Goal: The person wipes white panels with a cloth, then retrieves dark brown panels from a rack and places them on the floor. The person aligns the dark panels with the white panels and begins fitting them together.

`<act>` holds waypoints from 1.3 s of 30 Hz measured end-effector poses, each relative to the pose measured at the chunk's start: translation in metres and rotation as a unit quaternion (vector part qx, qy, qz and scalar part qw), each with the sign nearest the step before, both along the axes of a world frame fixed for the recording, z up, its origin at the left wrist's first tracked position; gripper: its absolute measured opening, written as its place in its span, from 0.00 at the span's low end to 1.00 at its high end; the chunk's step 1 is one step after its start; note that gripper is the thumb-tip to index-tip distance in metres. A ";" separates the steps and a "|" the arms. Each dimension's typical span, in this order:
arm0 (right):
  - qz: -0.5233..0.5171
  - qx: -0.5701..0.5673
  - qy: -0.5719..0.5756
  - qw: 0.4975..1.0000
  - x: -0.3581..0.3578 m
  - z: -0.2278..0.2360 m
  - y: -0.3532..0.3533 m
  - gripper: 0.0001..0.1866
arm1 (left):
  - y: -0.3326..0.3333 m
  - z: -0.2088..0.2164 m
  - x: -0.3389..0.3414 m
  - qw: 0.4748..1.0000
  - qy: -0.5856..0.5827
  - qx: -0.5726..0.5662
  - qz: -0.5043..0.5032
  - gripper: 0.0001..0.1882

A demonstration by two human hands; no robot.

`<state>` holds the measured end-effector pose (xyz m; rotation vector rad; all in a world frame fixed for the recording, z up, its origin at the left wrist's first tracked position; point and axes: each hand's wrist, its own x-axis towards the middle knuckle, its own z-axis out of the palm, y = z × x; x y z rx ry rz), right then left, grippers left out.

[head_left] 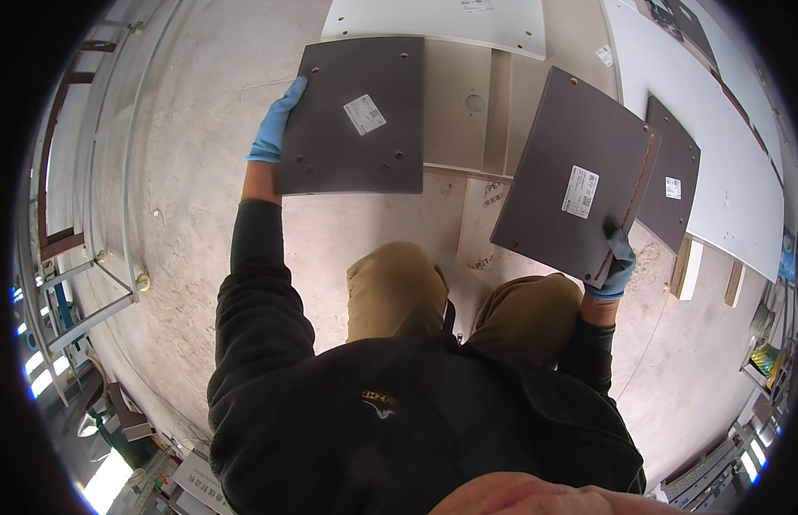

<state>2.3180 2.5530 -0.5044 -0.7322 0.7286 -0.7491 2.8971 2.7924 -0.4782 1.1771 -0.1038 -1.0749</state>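
Note:
My left hand (280, 122), in a blue glove, grips the left edge of a dark brown board (352, 154). That board has round holes near its corners and a white label in its middle. In my right hand (618, 266), gloved in darker blue, is the lower right corner of a second dark brown board (549, 154). This one is tilted, with a white label and a groove along its right side. A third dark board (672, 163) lies partly hidden behind it, on a white panel.
Ahead lies a pale panel (455, 120) with a raised strip, and a white panel (433, 21) beyond it. To the right, a long white panel (725, 189) rests over wooden blocks (686, 270). A metal frame cart (94, 318) stands at the left. Cardboard (478, 223) lies on the floor.

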 end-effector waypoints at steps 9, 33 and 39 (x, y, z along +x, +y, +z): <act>-0.017 0.021 0.008 1.000 0.019 0.004 0.002 0.35 | 0.024 -0.027 -0.119 0.962 0.175 -0.147 0.146 0.24; -0.011 0.022 0.040 0.999 0.023 0.000 -0.008 0.31 | 0.002 -0.007 -0.174 0.982 0.095 0.151 -0.061 0.27; -0.023 0.030 0.051 0.998 0.024 0.007 -0.003 0.26 | 0.003 -0.002 -0.179 0.981 0.030 0.180 -0.062 0.29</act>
